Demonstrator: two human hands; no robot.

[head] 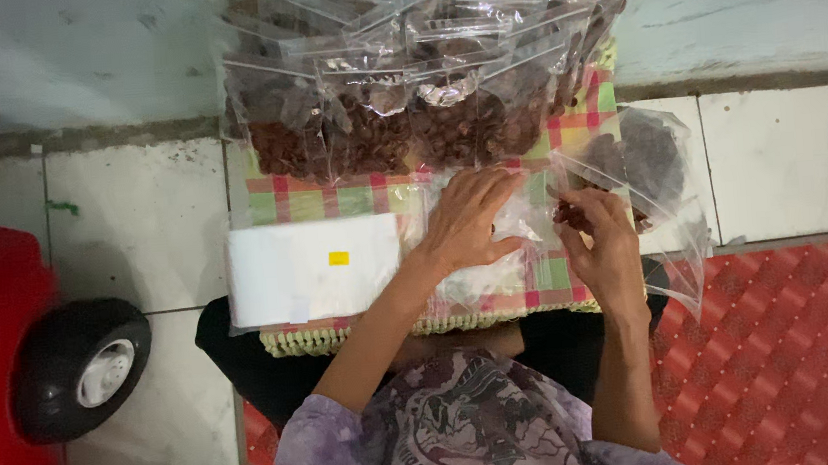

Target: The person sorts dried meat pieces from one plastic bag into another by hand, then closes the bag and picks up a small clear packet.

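The heap of filled clear bags (412, 67) runs off the top edge, so how far it goes is lost. The red toy car (1, 368) is cut by the left edge (one black wheel (82, 367) shows). The right hand (601, 244) covers most of the dark pieces it pinches. The person's lap hides the checked cushion's (334, 199) near edge.

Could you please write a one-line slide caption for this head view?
Left hand flat on clear bag, right hand pinching brown pieces over checked cloth.
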